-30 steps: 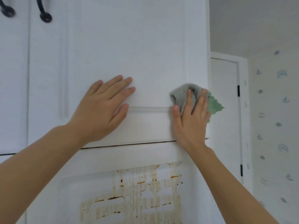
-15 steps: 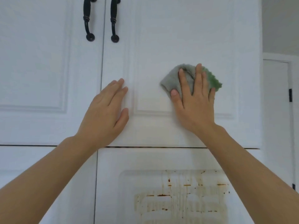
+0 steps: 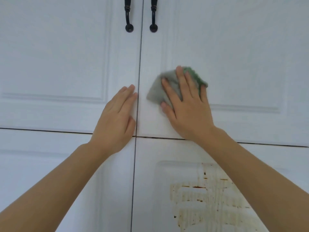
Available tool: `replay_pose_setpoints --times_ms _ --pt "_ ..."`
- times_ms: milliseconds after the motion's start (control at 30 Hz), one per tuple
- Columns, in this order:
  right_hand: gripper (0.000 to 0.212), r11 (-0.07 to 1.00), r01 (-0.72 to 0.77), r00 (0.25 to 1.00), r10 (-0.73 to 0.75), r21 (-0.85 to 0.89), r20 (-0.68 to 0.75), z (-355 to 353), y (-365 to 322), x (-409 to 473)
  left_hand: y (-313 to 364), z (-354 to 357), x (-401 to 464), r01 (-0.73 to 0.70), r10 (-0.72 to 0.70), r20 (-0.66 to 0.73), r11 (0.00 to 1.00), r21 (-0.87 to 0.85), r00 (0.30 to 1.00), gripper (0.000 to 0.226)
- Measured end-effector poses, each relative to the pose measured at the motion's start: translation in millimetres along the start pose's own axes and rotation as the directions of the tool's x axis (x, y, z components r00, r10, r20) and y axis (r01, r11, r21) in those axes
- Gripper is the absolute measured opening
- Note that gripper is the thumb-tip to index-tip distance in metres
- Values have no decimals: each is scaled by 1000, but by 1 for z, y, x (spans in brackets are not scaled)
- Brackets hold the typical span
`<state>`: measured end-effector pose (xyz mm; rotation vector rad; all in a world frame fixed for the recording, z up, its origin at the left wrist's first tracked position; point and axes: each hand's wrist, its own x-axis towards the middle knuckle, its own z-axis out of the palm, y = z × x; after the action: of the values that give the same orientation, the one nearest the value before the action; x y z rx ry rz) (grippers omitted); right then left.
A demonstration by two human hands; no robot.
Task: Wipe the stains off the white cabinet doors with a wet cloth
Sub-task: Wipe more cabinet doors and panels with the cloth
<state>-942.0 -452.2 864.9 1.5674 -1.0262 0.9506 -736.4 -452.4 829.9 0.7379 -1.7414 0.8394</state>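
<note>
My right hand (image 3: pixel 185 108) presses a folded grey-and-green cloth (image 3: pixel 156 91) flat against the upper right cabinet door (image 3: pixel 234 56), near that door's lower left corner. The fingers lie straight over the cloth. My left hand (image 3: pixel 117 118) rests flat with straight fingers on the upper left door (image 3: pixel 58 56), right beside the vertical gap between the doors. On the lower right door (image 3: pixel 147 190), brown streaky stains (image 3: pixel 205 198) cover the panel; my right forearm hides part of them.
Two black handles, the left handle (image 3: pixel 128 17) and the right handle (image 3: pixel 153 17), hang at the top on either side of the door gap. A lower left door (image 3: pixel 50 156) sits below the horizontal gap.
My right hand has slid the cloth leftward across the upper right door, from its right edge to near the centre gap. My left hand has shifted left onto the other door.
</note>
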Motion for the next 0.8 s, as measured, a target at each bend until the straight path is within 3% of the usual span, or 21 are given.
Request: replay_pose_setpoints --times_ms 133,233,467,633,800 --pt "56 992 -126 989 127 8 -71 11 -28 7 -12 -4 -20 7 -6 24 1000 -26 1000 54" --pt "55 998 -48 998 50 37 -49 19 -49 -36 -17 -6 -30 11 -10 27 999 -36 1000 53" --pt "52 985 136 975 -151 102 165 13 -63 -129 1 1 -37 -6 6 -5 998 -70 1000 50" --pt "52 989 108 966 -128 99 226 7 -61 -125 27 10 -41 6 -6 -1 986 -166 1000 51" --pt "49 991 76 968 -100 108 232 7 -57 -131 53 28 -60 61 -47 87 984 -165 995 52"
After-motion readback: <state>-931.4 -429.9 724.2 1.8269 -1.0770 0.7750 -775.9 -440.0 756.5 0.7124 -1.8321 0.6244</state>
